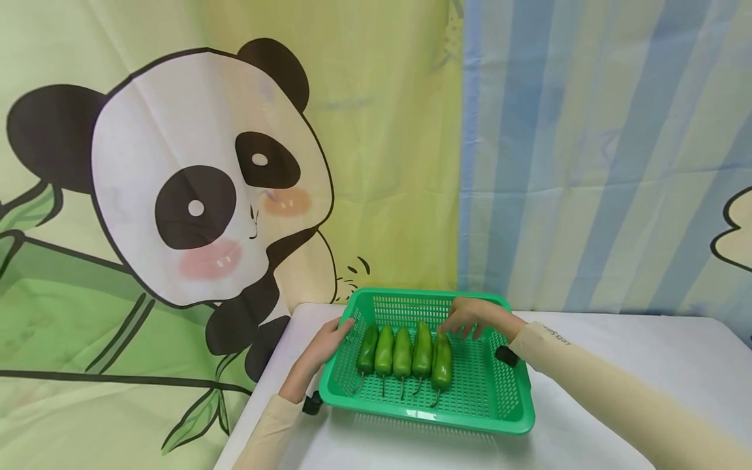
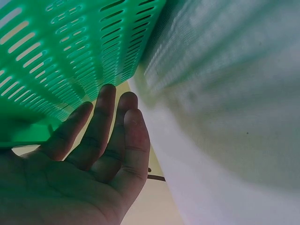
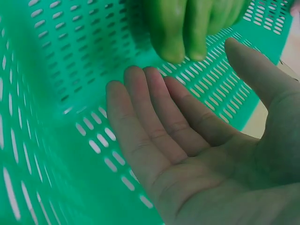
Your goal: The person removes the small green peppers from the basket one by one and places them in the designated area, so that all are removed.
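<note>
Several long green peppers [image 1: 402,352] lie side by side in a green plastic basket [image 1: 425,415], stems toward the person. At the basket's left side is my left hand [image 1: 328,341], its thumb over the rim; in the left wrist view, the four fingers of the left hand [image 2: 108,145] lie along the outside of the slotted wall. My right hand [image 1: 472,314] hovers inside the basket near the far end of the rightmost pepper [image 1: 442,369]. The right wrist view shows the right hand [image 3: 187,145] with extended fingers, apart from the peppers [image 3: 171,33], holding nothing.
The basket stands on a white-covered table [image 1: 617,343]. Behind it hang a yellow-green curtain with a panda print [image 1: 205,163] and a blue striped curtain [image 1: 587,150]. Bare basket floor [image 1: 472,382] shows right of the peppers.
</note>
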{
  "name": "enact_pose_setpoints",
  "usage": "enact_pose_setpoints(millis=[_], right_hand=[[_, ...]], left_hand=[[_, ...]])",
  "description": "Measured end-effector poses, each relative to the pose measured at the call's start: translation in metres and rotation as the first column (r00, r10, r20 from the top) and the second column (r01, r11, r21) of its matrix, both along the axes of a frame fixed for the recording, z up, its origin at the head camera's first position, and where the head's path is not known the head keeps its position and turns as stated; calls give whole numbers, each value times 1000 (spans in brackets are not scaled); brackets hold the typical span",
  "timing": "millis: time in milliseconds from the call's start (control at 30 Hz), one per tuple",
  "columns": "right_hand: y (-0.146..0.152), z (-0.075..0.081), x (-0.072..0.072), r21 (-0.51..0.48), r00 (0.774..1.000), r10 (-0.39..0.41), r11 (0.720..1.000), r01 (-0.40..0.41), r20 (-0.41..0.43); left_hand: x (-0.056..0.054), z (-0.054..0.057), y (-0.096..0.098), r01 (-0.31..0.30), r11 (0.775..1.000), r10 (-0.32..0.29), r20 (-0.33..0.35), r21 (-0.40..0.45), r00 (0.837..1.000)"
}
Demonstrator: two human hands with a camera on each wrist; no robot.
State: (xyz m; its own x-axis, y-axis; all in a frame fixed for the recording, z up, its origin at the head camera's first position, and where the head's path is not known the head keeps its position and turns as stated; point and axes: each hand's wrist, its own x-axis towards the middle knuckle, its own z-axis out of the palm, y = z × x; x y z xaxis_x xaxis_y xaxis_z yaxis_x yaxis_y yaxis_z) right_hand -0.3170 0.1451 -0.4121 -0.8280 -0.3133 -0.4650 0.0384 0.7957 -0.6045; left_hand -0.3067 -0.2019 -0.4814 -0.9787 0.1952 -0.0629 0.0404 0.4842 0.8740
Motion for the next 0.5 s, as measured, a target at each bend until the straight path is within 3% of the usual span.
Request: enact_pose_setpoints(millis=[333, 500], right_hand=[[-16, -20, -3, 153, 996, -39, 987, 51, -80], [-22, -24, -3, 168, 989, -56, 983, 78, -133]], left_hand=[[-1, -4, -1, 17, 1000, -17, 13, 21, 1000], [-1, -2, -1, 14, 1000, -14, 10, 27, 1000]])
